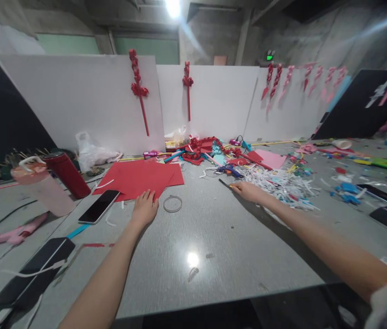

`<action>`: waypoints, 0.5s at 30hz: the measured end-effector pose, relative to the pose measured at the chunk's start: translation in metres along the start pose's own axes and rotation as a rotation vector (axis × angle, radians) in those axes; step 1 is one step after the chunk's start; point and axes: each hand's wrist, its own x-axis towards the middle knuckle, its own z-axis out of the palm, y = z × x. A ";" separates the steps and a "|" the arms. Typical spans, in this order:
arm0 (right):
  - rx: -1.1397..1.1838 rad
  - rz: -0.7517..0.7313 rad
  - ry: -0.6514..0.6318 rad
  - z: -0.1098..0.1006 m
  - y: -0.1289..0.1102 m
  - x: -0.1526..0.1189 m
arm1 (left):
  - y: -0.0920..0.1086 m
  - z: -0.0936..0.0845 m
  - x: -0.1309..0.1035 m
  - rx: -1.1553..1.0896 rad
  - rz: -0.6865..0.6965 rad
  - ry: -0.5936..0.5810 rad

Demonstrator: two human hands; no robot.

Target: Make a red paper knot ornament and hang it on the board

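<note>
My left hand [145,206] lies flat, fingers stretched out, on the near right corner of several overlapping red paper sheets [138,176]. Just right of it, a thin grey ring [173,204] rests on the table. My right hand [247,191] is closed around a slim dark stick-like tool [226,183] with a bit of yellow near the fingers. Its dark end points left and away from me; its exact kind is too small to make out. Beyond that hand sit a blue glue gun [230,171] and a heap of white paper shreds [275,183].
Left of the paper lie a phone [99,207], a pink bottle [44,187], a red flask [67,175], a pink glue gun [18,230] and a black power bank [34,272] with cables. Red paper scraps [196,148] pile up against the white partition [214,100], where red paper decorations hang.
</note>
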 end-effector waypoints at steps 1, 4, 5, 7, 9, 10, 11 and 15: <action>0.010 0.007 -0.007 -0.001 -0.002 0.003 | 0.000 0.000 0.000 0.000 -0.002 0.002; 0.009 0.012 -0.014 -0.004 -0.006 0.006 | 0.001 -0.001 -0.001 -0.009 -0.009 0.002; 0.005 0.012 -0.015 -0.004 -0.006 0.005 | 0.002 -0.002 -0.001 -0.014 -0.011 0.001; 0.000 0.018 -0.017 -0.003 -0.004 0.003 | 0.002 -0.002 -0.002 -0.019 -0.014 0.002; -0.004 0.031 -0.012 -0.001 -0.001 0.004 | 0.003 -0.003 -0.002 -0.017 -0.013 0.008; -0.005 0.040 -0.005 -0.001 0.000 0.006 | 0.002 -0.002 -0.003 -0.015 -0.010 0.012; -0.006 0.050 0.002 0.000 0.002 0.010 | 0.002 -0.002 -0.003 -0.013 -0.008 0.016; -0.011 0.074 0.003 -0.002 0.006 0.019 | 0.001 -0.001 -0.003 -0.012 -0.007 0.023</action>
